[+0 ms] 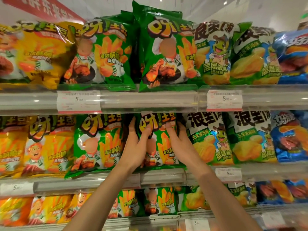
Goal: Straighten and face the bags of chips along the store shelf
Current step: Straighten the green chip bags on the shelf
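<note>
Shelving: three tiers of store shelf (150, 99) fill the view, each with a clear front rail carrying price tags (78, 101).
Top tier: yellow, green, white-and-blue and blue bags stand in a row; one green bag (164, 47) pokes up taller than its neighbours and its lower edge hangs over the rail.
Middle tier: the same colour order runs left to right, and this is where the work is.
Task's thing: the green chip bag (159, 144) stands upright on the middle tier, long axis vertical, between another green bag (98, 144) on its left and a white-and-green bag (206, 139) on its right.
Left hand (135, 142): grips the bag's upper left edge, fingers reaching behind it and thumb curled over the front.
Right hand (177, 137): grips the upper right edge, fingers hooked round the side beside the white-and-green bag.
Key relation: the bag sits directly between the two hands, both equally near, held at its top corners with the lower part free.
Judgement: the bag's front already faces out; squaring it probably means levelling both corners and seating the base behind the rail.
</note>
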Tool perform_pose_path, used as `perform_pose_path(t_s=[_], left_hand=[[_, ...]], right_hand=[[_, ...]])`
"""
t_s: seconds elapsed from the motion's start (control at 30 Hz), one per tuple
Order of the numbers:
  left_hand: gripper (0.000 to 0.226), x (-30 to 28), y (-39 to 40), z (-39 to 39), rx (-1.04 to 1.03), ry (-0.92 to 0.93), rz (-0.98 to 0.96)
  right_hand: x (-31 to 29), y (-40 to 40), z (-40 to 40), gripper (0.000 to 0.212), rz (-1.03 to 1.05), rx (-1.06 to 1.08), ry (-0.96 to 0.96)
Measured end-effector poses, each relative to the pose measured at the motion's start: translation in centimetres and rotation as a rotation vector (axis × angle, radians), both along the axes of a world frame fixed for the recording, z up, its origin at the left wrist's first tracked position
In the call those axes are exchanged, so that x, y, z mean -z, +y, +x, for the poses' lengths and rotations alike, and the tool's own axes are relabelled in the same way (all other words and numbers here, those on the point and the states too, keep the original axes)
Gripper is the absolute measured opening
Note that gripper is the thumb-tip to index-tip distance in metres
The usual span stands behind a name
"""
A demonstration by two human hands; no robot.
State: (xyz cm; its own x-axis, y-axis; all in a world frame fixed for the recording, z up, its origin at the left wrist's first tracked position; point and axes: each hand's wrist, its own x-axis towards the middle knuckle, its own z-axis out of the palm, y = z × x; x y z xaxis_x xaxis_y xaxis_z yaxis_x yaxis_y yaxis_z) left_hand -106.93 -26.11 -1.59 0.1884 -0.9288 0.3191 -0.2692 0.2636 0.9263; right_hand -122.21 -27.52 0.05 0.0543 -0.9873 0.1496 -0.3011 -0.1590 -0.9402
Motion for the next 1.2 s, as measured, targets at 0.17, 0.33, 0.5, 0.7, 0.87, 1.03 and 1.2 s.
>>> perform_pose_path(t_s=[0.17,0.33,0.5,0.7,0.87,1.03,1.2], left_hand=[[0.076,-0.2,-0.5,-0.2,-0.021,0.017,-0.011],[0.058,0.0,-0.3,-0.7,-0.055,0.048,-0.011],[0.072,-0.9,-1.6,-0.6,-0.083,0.109,-0.002],[0.07,-1.1,-2.8,-0.5,-0.151,0.22,0.028],[0.076,-1.2,-2.0,-0.2,-0.13,0.173,0.022],[0.084,-0.8,-0.2,-0.2,-0.072,0.111,0.081],[0.084,0.3,0.2,-0.4,-0.082,0.045,0.16]], right_hand=[[0.4,-0.4,1.6,0.072,0.04,0.039,-0.083],[1.1,-0.3,1.7,0.077,0.06,0.087,-0.142],[1.5,-0.9,2.4,0.064,-0.023,0.146,-0.147],[1.8,-0.6,2.7,0.069,-0.051,0.179,-0.143],[1.8,-0.1,2.9,0.071,-0.046,0.176,-0.129],[1.0,0.6,1.6,0.058,0.036,0.102,-0.133],[0.7,1.2,1.0,0.067,0.051,0.061,-0.027]])
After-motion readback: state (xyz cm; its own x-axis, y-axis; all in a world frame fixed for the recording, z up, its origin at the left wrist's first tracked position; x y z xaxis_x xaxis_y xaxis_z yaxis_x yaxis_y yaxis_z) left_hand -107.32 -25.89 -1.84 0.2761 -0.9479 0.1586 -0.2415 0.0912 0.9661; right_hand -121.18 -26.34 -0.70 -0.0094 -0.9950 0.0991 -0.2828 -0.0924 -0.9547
